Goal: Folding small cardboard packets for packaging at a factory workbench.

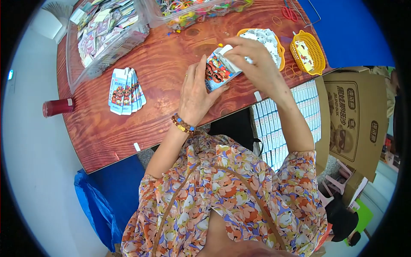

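My left hand [195,92] is wrapped round a small printed carton [217,72] with red cartoon characters, tilted above the wooden table. At its upper end the white flaps stand open. The bent fingers of my right hand [254,60] are close together at that open end; whatever they pinch is hidden. Left of my hands, several flattened cartons [125,95] with the same print lie fanned out on the table. Just beyond my right hand, partly covered by it, is a yellow basket [282,50] of white, dark-specked packets.
Clear plastic bins hold many cards [102,32] and colourful small items [184,17]. A second yellow basket [317,53], red-handled scissors [290,13] and rubber bands [293,72] lie at right. A large cardboard box [353,115] holds rows of small boxes [274,128]. A dark red cylinder [58,107] lies at the left edge.
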A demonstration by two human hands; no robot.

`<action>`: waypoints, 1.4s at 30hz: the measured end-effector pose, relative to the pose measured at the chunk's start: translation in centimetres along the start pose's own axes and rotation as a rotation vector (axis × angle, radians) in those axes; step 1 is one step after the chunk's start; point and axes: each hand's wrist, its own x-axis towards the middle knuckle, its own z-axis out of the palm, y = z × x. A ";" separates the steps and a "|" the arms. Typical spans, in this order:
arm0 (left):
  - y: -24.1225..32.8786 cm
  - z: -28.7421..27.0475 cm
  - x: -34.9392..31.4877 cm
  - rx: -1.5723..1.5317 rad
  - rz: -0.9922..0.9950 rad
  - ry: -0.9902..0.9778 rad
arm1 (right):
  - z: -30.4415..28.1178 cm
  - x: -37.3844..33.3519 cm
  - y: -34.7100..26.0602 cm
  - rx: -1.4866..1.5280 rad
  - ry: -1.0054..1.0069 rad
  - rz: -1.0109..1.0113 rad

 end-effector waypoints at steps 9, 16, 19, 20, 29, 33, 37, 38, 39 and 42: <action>-0.6 0.3 -0.1 -0.045 -0.022 0.025 | 2.3 0.3 -0.9 -0.213 0.050 -0.066; -2.0 -0.7 -0.4 0.009 -0.095 0.125 | 1.4 -1.0 -1.4 -0.043 0.364 -0.113; -1.4 -0.4 -0.1 -0.042 -0.106 0.153 | 4.8 -2.4 -2.1 -0.025 0.455 -0.080; -1.2 -0.2 -0.1 -0.066 -0.105 0.166 | 5.8 -2.6 -2.2 0.036 0.486 -0.043; -2.3 0.1 -0.7 -0.231 -0.139 0.202 | 9.4 -0.5 -0.9 0.417 0.499 -0.075; -3.0 -2.2 -1.2 -0.702 -0.264 0.116 | 7.5 -1.2 -0.2 0.862 0.172 0.154; -2.7 -2.9 -1.5 -0.788 -0.239 0.149 | 7.2 -0.8 -0.1 0.851 0.106 0.100; -2.7 -3.1 -1.6 -0.769 -0.233 0.144 | 7.3 -0.7 0.0 0.836 0.105 0.073; -2.8 -3.3 -1.6 -0.767 -0.235 0.143 | 7.5 -0.6 0.1 0.820 0.104 0.045; -3.1 -3.7 -1.6 -0.798 -0.233 0.069 | 7.0 -0.1 0.2 0.660 0.090 -0.078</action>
